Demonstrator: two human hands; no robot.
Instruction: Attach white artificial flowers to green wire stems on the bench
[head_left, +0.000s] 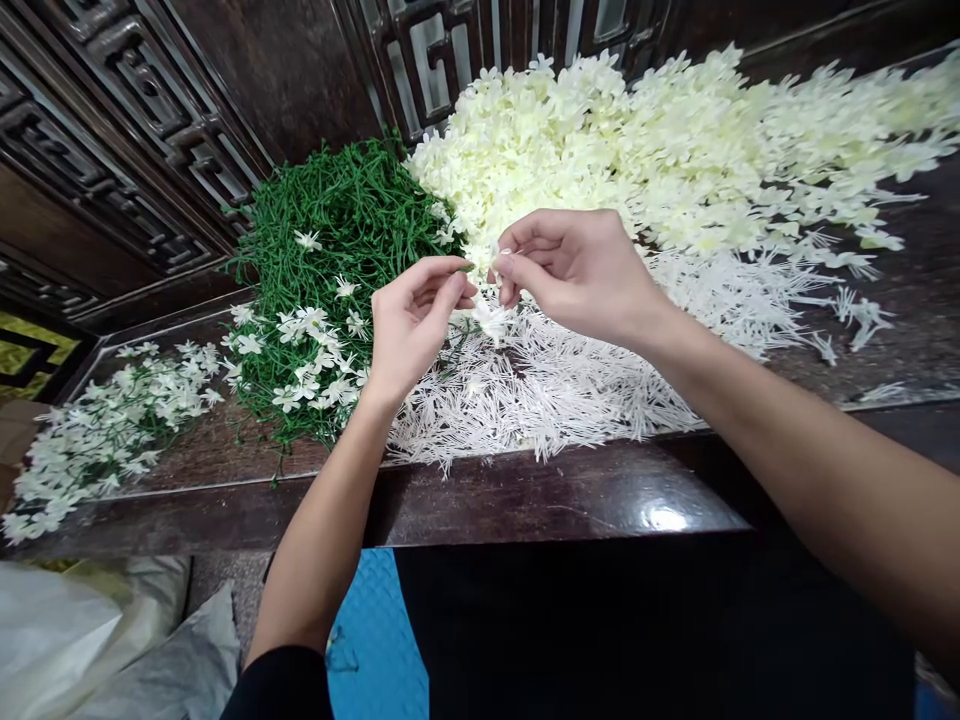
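Observation:
My left hand (416,315) pinches the tip of a thin green stem (466,266) between thumb and forefinger. My right hand (577,270) is closed in a pinch on a small white flower piece (491,318) right beside it. Both hands meet above a spread of white spiky plastic parts (540,385). A heap of cream petals (660,150) lies behind them. A tangle of green stems (337,225) lies to the left.
Finished stems with white flowers lie at the left (105,430) and on the green pile (307,355). The dark wooden table (525,495) backs onto carved wooden panels (135,130). White bags (97,640) sit on the floor at lower left.

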